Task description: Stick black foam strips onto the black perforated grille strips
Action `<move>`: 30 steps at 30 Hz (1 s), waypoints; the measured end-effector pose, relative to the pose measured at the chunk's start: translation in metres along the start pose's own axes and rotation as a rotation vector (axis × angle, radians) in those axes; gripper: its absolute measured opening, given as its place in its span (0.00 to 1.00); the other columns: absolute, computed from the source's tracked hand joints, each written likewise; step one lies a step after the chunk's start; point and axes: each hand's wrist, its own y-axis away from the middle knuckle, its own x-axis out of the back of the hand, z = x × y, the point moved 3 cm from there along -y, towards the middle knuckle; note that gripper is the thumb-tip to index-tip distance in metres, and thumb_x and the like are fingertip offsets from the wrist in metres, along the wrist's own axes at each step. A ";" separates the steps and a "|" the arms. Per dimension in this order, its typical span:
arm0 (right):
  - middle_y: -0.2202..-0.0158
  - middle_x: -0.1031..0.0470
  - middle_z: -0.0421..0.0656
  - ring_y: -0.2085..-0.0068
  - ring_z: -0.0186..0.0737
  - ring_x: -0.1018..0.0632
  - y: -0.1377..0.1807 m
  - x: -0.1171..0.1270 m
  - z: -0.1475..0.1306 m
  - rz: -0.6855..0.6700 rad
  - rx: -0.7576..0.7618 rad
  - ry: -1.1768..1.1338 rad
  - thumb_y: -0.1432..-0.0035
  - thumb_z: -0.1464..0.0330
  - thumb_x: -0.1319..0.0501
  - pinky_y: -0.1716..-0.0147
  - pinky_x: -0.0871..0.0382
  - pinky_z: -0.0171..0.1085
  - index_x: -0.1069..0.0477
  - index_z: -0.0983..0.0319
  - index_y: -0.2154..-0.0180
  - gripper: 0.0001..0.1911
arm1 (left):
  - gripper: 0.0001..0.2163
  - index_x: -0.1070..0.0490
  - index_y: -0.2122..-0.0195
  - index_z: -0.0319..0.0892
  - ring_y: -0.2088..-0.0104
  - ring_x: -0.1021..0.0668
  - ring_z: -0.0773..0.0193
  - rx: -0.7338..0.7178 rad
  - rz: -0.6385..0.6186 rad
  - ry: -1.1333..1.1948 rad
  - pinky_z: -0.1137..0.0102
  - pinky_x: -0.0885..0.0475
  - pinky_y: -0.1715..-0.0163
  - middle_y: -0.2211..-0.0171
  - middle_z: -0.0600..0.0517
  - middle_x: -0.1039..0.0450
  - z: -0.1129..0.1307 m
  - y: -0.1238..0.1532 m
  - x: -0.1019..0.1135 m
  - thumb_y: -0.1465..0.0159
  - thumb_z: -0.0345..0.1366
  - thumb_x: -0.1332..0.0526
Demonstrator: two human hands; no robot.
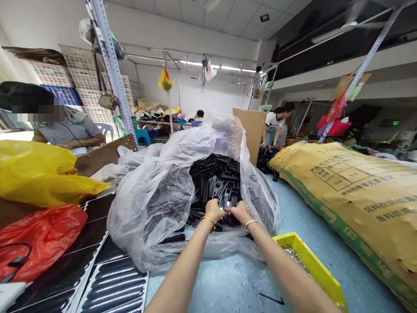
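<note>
A big clear plastic bag (153,195) lies open on the blue table, filled with black slotted plastic parts (216,176). Both my arms reach into its mouth. My left hand (213,210), with a gold bracelet at the wrist, and my right hand (239,211), with a thin bangle, are side by side. Each has its fingers closed on a bunch of the black parts at the front of the pile.
A yellow bin (321,274) with small metal pieces sits by my right forearm. A large tan woven sack (355,195) lies at right. Yellow bag (39,174), red bag (39,239) and black ribbed panels (114,282) lie at left. Other people work at far left and behind.
</note>
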 end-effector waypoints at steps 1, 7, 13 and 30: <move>0.70 0.20 0.51 0.68 0.46 0.20 0.001 0.001 0.002 0.003 0.001 -0.012 0.54 0.63 0.32 0.74 0.34 0.34 0.23 0.68 0.64 0.17 | 0.13 0.22 0.72 0.36 0.60 0.20 0.51 0.013 -0.004 0.041 0.68 0.28 0.60 0.71 0.47 0.21 -0.003 0.003 0.000 0.62 0.22 0.31; 0.76 0.24 0.46 0.72 0.42 0.23 0.004 -0.002 0.008 0.007 -0.019 -0.064 0.59 0.67 0.31 0.77 0.36 0.33 0.25 0.69 0.71 0.12 | 0.13 0.23 0.75 0.35 0.60 0.19 0.51 0.109 -0.013 0.381 0.69 0.27 0.61 0.73 0.48 0.20 -0.015 0.015 -0.003 0.63 0.18 0.32; 0.79 0.27 0.41 0.77 0.36 0.28 0.024 -0.001 0.012 0.023 -0.003 -0.089 0.60 0.74 0.38 0.80 0.40 0.30 0.25 0.69 0.71 0.09 | 0.20 0.23 0.60 0.34 0.54 0.20 0.54 0.191 0.031 0.782 0.71 0.24 0.64 0.55 0.37 0.21 -0.026 0.041 -0.004 0.57 0.19 0.33; 0.80 0.27 0.40 0.75 0.35 0.30 0.119 0.003 -0.021 -0.299 0.438 0.171 0.60 0.76 0.39 0.77 0.48 0.32 0.25 0.65 0.76 0.05 | 0.21 0.27 0.53 0.29 0.75 0.21 0.65 0.298 0.144 0.860 0.72 0.25 0.75 0.71 0.44 0.22 -0.051 0.094 0.023 0.50 0.25 0.32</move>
